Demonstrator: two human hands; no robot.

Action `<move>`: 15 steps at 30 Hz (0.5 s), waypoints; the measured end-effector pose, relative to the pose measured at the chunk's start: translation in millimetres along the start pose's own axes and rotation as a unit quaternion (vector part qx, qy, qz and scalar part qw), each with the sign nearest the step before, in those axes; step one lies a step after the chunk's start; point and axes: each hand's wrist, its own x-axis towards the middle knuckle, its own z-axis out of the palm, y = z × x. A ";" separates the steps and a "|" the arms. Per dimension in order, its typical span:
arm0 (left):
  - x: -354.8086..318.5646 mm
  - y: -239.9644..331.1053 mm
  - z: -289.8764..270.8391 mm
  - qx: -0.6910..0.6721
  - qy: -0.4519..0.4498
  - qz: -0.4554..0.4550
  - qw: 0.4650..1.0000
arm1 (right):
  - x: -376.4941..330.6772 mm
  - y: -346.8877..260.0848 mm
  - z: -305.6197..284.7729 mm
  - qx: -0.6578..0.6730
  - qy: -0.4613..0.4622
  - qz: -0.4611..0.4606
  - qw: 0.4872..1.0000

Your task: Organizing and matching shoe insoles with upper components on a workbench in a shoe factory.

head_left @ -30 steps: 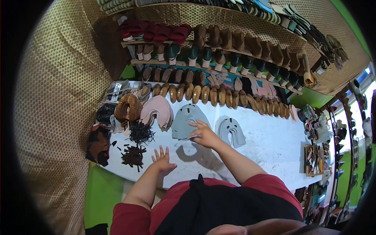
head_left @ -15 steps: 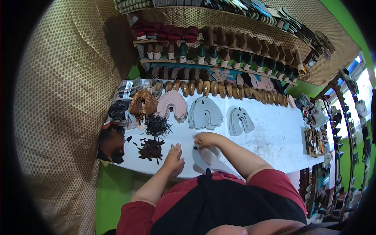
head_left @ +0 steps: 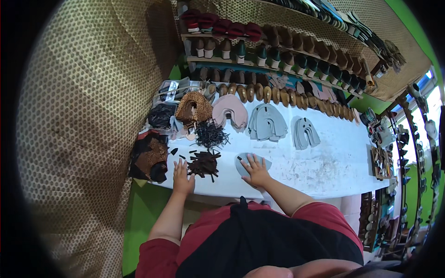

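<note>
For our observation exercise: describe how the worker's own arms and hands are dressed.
Both hands, the left hand and the right hand, are bare, without gloves. The forearms are bare too. Short red sleeves cover the upper arms, under a black apron.

You've got two hands on the counter [head_left: 333, 167]: left hand [head_left: 182, 177], right hand [head_left: 255, 170]. One grey piece [head_left: 244, 163] sits under the right hand. Two grey stacks: big one [head_left: 266, 123], small one [head_left: 305, 133]. One pink stack [head_left: 230, 111], one brown patterned stack [head_left: 193, 106]. Two strip piles: black [head_left: 211, 135], dark brown [head_left: 203, 163]. Three shoe shelves [head_left: 259, 51] behind; pairs too many and too small to count.
</note>
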 end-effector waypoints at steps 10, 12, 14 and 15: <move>22.5 -29.6 3.8 0.066 -0.067 -0.016 0.995 | 26.6 -22.2 -3.0 0.046 0.021 0.060 0.997; 28.7 -18.9 0.6 0.090 -0.098 -0.016 0.991 | 43.0 -32.3 2.4 0.077 0.046 0.093 0.992; 26.3 -22.6 0.3 0.101 -0.114 -0.024 0.988 | 64.9 -53.5 0.4 0.101 0.122 0.073 0.985; 24.5 -26.4 1.4 0.096 -0.106 -0.023 0.989 | 76.2 -64.3 -2.3 0.114 0.136 0.085 0.980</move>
